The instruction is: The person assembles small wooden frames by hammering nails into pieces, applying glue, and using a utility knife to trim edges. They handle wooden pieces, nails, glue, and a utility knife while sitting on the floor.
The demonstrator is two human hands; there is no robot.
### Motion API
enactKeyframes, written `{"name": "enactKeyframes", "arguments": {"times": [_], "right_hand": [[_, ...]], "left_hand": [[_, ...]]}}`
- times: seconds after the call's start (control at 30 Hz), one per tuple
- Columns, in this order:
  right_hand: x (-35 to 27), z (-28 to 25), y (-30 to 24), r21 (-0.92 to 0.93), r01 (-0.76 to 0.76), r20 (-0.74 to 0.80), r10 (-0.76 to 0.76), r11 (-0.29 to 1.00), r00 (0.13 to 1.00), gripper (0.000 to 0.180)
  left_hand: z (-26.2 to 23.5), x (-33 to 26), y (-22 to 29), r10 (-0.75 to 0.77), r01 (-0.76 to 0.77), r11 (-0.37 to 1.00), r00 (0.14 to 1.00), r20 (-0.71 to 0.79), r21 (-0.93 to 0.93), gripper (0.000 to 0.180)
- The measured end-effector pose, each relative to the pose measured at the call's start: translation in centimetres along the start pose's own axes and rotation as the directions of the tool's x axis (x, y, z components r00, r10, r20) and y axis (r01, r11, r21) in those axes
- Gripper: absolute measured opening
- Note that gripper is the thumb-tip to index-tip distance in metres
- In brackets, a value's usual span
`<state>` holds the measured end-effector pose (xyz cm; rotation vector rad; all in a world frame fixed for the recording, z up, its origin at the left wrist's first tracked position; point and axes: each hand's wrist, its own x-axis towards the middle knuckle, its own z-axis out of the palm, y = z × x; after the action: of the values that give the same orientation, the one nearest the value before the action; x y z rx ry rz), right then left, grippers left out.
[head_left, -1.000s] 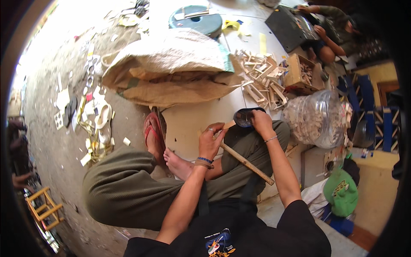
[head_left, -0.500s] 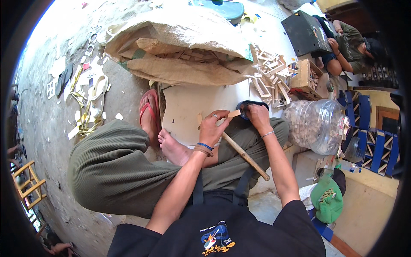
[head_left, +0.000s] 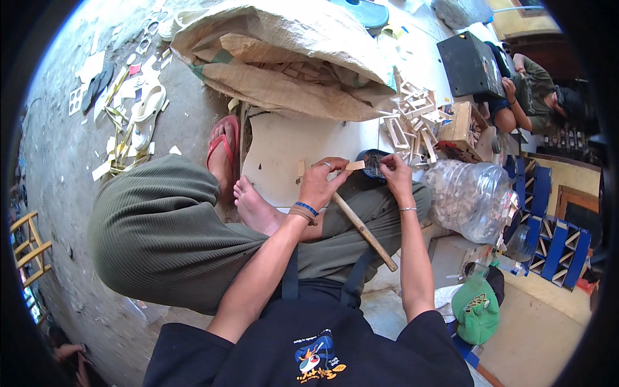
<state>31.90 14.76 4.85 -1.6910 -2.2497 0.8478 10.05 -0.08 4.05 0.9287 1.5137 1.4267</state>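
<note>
My left hand [head_left: 317, 184] pinches a small pale wooden piece [head_left: 355, 166] between thumb and finger. Under that hand, a round wooden stick [head_left: 364, 232] slants over my thigh, its upper end hidden. My right hand [head_left: 394, 174] is at the near right rim of a dark bowl [head_left: 372, 157], fingertips drawn together; whatever they hold is too small to make out. Fine dark bits lie in the bowl, too small to name.
A big woven sack [head_left: 284, 55] of wood pieces lies ahead. Right of it are a heap of small wooden frames [head_left: 416, 119], a wooden box [head_left: 459, 129] and a clear plastic jug [head_left: 467, 200] full of pieces. Another person [head_left: 538, 97] sits at the far right.
My right hand has drawn back from inside the bowl to its near rim, so the bowl's contents show. The left hand keeps the wooden piece. The view has shifted slightly.
</note>
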Motion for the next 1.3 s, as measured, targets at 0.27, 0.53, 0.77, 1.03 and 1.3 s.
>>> {"name": "enactKeyframes", "arguments": {"times": [0.27, 0.53, 0.77, 1.03, 1.3], "right_hand": [[-0.3, -0.8, 1.1, 0.319, -0.096, 0.052, 0.084, 0.943, 0.995, 0.025], [-0.9, -0.7, 0.7, 0.28, -0.093, -0.003, 0.098, 0.955, 0.995, 0.019], [-3.6, -0.7, -4.7, 0.509, -0.189, 0.143, 0.134, 0.84, 0.981, 0.021], [-5.2, 1.4, -9.3, 0.492, -0.017, 0.065, -0.017, 0.871, 0.998, 0.024], [-6.0, 2.4, -10.6, 0.368, 0.077, -0.075, -0.053, 0.927, 0.996, 0.018]], "left_hand": [[-0.1, 0.0, 0.4, 0.024, -0.025, 1.0, 1.0, -0.019, -0.003, 0.024], [-0.2, 0.0, 0.7, 0.035, -0.035, 0.999, 0.999, -0.034, 0.013, 0.023], [0.1, 0.1, 0.5, 0.061, -0.061, 0.998, 0.996, -0.066, 0.003, 0.02], [0.0, 0.0, 0.9, 0.058, -0.058, 0.998, 0.996, -0.07, 0.005, 0.019], [-0.1, 0.1, 1.0, -0.001, 0.002, 1.0, 0.999, -0.041, 0.016, 0.021]]}}
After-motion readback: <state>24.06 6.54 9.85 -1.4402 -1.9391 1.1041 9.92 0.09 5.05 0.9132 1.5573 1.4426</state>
